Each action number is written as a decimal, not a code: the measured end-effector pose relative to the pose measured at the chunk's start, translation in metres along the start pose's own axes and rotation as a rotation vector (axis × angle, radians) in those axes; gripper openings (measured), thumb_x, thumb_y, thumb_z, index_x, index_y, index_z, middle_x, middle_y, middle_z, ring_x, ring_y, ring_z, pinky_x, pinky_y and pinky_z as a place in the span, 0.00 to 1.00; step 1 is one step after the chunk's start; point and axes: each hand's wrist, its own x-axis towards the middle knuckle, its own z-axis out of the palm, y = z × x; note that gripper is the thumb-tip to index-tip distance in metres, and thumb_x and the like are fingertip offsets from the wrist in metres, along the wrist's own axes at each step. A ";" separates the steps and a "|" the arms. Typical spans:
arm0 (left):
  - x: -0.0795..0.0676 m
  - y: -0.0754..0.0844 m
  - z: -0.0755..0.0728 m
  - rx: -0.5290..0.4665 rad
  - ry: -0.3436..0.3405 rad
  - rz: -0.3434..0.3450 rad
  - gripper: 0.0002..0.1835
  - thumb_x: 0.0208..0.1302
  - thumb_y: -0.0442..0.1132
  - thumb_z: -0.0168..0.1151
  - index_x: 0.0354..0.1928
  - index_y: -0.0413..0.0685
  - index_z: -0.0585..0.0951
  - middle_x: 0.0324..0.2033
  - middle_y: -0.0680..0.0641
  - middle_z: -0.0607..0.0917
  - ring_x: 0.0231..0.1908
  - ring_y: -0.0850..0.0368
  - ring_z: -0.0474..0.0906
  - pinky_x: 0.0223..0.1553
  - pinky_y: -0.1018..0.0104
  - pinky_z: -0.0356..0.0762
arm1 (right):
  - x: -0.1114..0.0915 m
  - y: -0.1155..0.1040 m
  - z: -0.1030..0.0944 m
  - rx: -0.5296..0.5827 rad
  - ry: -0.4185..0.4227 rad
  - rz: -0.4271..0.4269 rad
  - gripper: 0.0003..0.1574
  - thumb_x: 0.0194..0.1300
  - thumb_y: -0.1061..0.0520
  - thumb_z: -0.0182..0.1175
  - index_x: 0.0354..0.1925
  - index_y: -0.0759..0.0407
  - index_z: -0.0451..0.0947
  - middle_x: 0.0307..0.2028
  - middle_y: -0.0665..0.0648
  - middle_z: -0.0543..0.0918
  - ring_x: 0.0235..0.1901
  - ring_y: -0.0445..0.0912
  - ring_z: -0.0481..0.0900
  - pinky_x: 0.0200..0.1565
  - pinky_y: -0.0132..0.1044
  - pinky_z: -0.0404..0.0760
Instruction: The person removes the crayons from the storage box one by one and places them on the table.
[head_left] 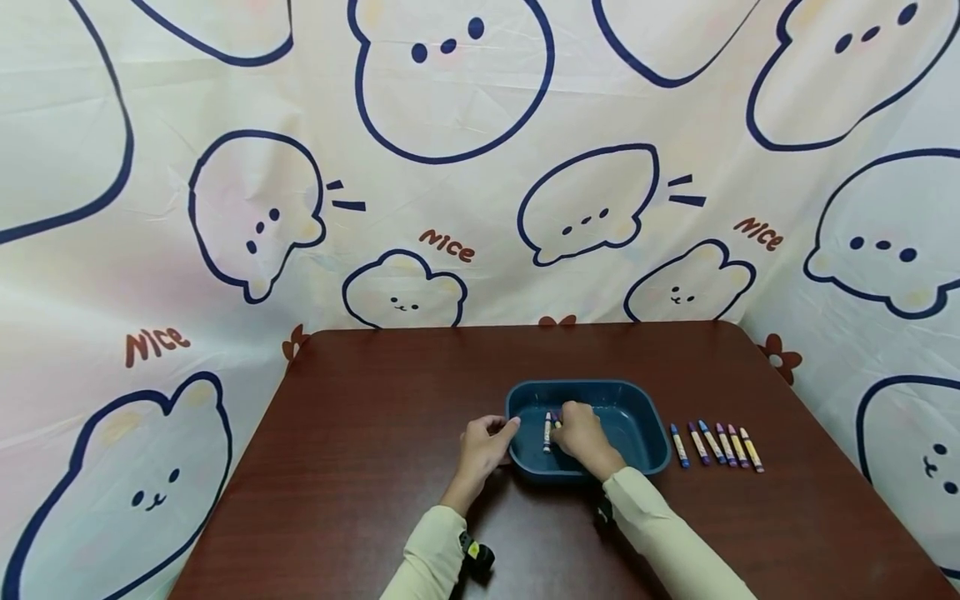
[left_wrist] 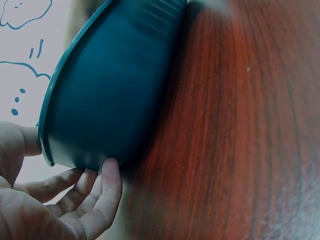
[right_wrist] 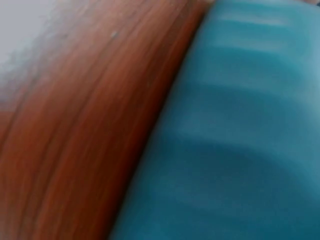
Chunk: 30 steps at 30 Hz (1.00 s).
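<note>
A dark teal plastic tray (head_left: pixel 630 467) sits on the table, and both hands are at it. My left hand (head_left: pixel 482 450) holds its left end, thumb at the rim and fingertips against the outer wall; the left wrist view shows these fingers (left_wrist: pixel 112 175) on the wall. Reaching over the near side, my right hand (head_left: pixel 585 435) pinches a purple-tipped crayon (head_left: pixel 557 418) inside the tray, mostly hidden by the fingers. A pale-tipped crayon (head_left: pixel 547 433) lies just left of it on the tray floor. The right wrist view has only the tray's outer wall (right_wrist: pixel 240 125) and tabletop.
Right of the tray, several crayons lie in a loose row on the brown table (head_left: pixel 390 392), from a blue crayon (head_left: pixel 679 446) to a yellowish crayon (head_left: pixel 752 450) at the right end. A printed cloth (head_left: pixel 487 200) hangs behind and around the table.
</note>
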 end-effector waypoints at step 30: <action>-0.001 0.001 0.002 -0.014 -0.007 0.015 0.27 0.71 0.53 0.63 0.61 0.39 0.80 0.52 0.38 0.84 0.35 0.52 0.88 0.36 0.57 0.89 | -0.036 0.043 -0.086 0.183 0.115 0.011 0.13 0.64 0.62 0.63 0.46 0.68 0.80 0.30 0.56 0.80 0.21 0.43 0.81 0.24 0.35 0.82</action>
